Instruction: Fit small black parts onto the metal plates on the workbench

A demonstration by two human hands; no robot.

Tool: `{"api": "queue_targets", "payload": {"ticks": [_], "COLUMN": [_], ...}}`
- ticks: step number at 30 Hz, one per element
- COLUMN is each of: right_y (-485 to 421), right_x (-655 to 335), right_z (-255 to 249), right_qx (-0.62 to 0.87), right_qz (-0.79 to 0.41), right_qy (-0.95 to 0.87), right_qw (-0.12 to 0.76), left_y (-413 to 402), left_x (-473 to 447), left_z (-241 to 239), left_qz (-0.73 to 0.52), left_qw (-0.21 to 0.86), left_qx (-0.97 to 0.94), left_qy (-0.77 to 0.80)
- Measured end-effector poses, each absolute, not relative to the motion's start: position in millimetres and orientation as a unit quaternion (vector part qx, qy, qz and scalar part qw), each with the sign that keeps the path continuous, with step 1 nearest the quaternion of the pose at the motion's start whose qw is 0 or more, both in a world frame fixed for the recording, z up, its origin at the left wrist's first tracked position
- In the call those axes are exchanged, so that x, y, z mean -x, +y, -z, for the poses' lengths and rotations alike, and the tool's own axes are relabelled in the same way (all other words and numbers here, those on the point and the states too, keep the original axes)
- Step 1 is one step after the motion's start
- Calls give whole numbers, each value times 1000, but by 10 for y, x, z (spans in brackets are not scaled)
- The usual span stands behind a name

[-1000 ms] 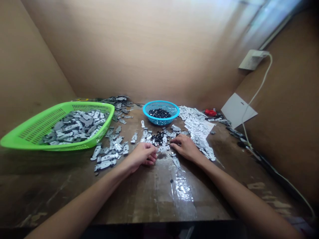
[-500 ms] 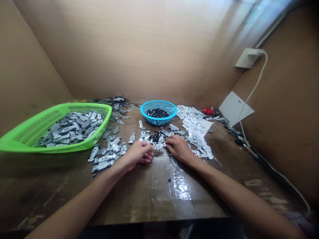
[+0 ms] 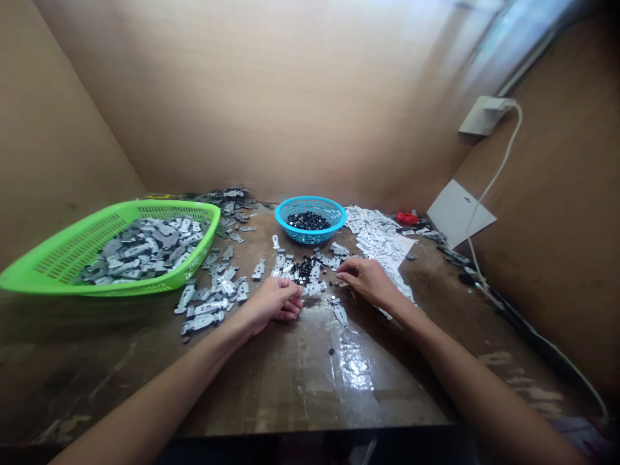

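Note:
My left hand (image 3: 274, 302) rests on the worn table with its fingers curled in; what it holds is too small to name. My right hand (image 3: 365, 279) hovers a little to the right, thumb and forefinger pinched near a small pile of black parts (image 3: 304, 267). Small grey metal plates (image 3: 314, 289) lie between the two hands. Another plate (image 3: 341, 315) lies just below my right hand.
A green basket (image 3: 53, 261) full of grey metal plates sits at the left, with more loose plates (image 3: 213, 297) beside it. A blue basket (image 3: 310, 219) of black parts stands behind the hands. White pieces (image 3: 378, 242) pile at the right; a white cable (image 3: 489, 187) hangs from a wall socket.
My right hand has lifted and shifted slightly right and back, away from the plates between the hands. My left hand has stayed curled in much the same spot.

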State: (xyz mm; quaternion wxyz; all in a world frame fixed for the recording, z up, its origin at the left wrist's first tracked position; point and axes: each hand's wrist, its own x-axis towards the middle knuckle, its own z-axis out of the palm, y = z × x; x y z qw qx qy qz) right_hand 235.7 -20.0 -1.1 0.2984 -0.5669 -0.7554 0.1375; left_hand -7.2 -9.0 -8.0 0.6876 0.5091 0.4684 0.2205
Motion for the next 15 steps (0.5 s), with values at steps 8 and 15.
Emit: {"api": "queue_targets", "payload": {"ticks": [8,15], "right_y": [-243,-443], "right_x": [-2305,-1909], "right_z": [-120,-139], "right_qx": [581,468], "right_qz": [-193,-178], "right_qy": [-719,-781], "right_qw": [328,373], "left_y": [-119,-205], "left_x": [53,1], "left_z": [83,45], "left_qz": [-218,-203], "left_qw": [693,693], "left_qx": [-503,-513], "left_qy": [468,464]}}
